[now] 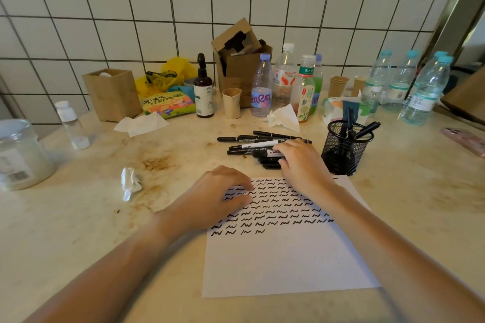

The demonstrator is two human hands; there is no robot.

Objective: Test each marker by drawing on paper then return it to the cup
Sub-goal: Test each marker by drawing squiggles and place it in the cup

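Black markers (pixel 259 145) at frame centre lay under the right hand (pixel 301 162), grip curling to pick one; left hand (pixel 223 191) pressed the paper (pixel 288 257), fingers loose.

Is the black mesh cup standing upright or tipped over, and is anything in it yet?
Upright. The mesh cup stands on its base with its round rim facing up, and a few black markers stick out of it.

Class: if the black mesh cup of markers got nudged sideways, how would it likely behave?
The mesh cup looks light, being open wire. Its markers lean out above the rim, so it may tip rather than slide. The smooth table could let it skid first.
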